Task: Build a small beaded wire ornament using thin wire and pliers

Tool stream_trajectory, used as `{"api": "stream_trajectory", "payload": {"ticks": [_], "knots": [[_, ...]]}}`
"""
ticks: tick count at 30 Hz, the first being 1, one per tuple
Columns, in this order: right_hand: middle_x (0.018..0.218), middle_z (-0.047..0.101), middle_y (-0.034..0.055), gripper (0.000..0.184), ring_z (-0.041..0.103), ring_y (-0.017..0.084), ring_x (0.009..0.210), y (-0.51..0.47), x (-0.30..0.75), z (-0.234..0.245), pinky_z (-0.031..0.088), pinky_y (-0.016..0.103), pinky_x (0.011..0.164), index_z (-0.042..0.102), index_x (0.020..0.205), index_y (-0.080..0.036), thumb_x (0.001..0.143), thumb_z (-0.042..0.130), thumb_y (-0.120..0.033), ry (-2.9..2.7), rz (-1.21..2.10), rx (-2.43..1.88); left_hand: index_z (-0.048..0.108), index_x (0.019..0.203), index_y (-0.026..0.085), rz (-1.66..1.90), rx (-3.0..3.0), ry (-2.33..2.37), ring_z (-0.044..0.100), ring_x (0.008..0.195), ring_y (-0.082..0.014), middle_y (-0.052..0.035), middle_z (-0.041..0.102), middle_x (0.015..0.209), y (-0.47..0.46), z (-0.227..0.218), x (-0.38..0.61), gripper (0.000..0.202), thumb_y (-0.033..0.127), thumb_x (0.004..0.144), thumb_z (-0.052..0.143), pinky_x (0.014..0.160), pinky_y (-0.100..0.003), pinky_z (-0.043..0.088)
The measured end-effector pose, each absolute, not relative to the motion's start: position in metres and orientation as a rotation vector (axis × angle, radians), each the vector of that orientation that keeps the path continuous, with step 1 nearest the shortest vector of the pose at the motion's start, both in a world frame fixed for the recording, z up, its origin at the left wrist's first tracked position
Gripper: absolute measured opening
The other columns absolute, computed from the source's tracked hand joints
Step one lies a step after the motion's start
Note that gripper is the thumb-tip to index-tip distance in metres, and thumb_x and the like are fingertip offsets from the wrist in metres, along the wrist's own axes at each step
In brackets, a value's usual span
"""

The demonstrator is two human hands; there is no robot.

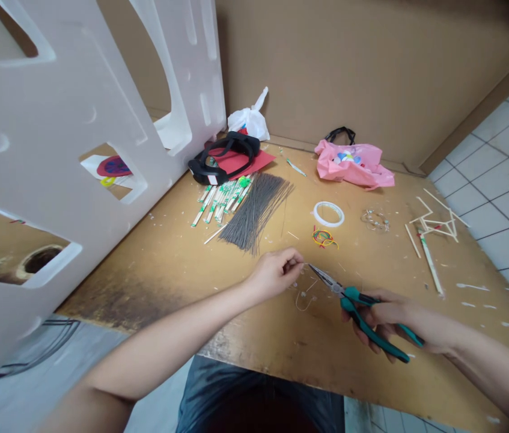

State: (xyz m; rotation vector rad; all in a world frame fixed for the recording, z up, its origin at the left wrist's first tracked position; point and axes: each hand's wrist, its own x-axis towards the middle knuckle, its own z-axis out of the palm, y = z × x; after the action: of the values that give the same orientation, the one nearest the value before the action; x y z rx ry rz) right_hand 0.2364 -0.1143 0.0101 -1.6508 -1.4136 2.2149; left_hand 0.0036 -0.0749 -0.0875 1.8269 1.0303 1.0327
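My left hand (280, 269) is closed in a pinch on a thin wire whose end shows at the fingertips. In my right hand (387, 322) are needle-nose pliers (352, 296) with teal and black handles. Their narrow tip meets the wire just right of my left fingertips, and the jaws look closed or nearly so. Below the tip, a curved thin wire (301, 308) with small clear pieces hangs or lies over the table; which of the two I cannot tell. Rubber bands (324, 237) and a roll of white tape (329, 214) lie beyond my hands.
Dark wires (254, 213) and wrapped chopsticks (222, 201) lie left of centre, near a black headset (225, 157). A pink bag (354, 165) and a white bag (250, 122) stand at the back. A stick frame (437, 225) and beaded wire loop (375, 220) lie right. A white plastic panel (69, 90) borders the left.
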Motion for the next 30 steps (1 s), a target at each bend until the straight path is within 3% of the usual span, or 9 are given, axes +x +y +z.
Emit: {"api": "stream_trajectory", "payload": {"ticks": [16, 25, 30], "knots": [[0.066, 0.059, 0.0021, 0.024, 0.057, 0.014, 0.055, -0.119, 0.231, 0.003, 0.042, 0.021, 0.042, 0.055, 0.088, -0.015, 0.067, 0.046, -0.023, -1.594, 2.096, -1.682, 0.06, 0.083, 0.018, 1.051, 1.922, 1.079, 0.041, 0.051, -0.0073, 0.0042, 0.049, 0.057, -0.077, -0.084, 0.003, 0.013, 0.025, 0.083, 0.05, 0.054, -0.02, 0.031], [0.064, 0.056, 0.0003, 0.017, 0.051, 0.012, 0.053, -0.12, 0.241, -0.001, 0.037, 0.021, 0.043, 0.056, 0.081, -0.017, 0.068, 0.048, -0.024, -2.016, 1.745, -1.839, 0.064, 0.083, 0.016, 1.019, 1.889, 1.008, 0.042, 0.052, -0.0068, 0.0016, 0.056, 0.063, -0.077, -0.081, 0.001, 0.017, 0.027, 0.082, 0.051, 0.053, -0.018, 0.032], [0.062, 0.054, -0.0018, 0.011, 0.048, 0.01, 0.052, -0.118, 0.243, 0.0, 0.035, 0.021, 0.045, 0.055, 0.075, -0.018, 0.069, 0.046, -0.02, -2.196, 1.604, -1.825, 0.063, 0.08, 0.013, 0.96, 1.815, 0.957, 0.038, 0.049, -0.0055, 0.0037, 0.051, 0.058, -0.076, -0.076, 0.0, 0.018, 0.027, 0.081, 0.052, 0.05, -0.017, 0.031]]}}
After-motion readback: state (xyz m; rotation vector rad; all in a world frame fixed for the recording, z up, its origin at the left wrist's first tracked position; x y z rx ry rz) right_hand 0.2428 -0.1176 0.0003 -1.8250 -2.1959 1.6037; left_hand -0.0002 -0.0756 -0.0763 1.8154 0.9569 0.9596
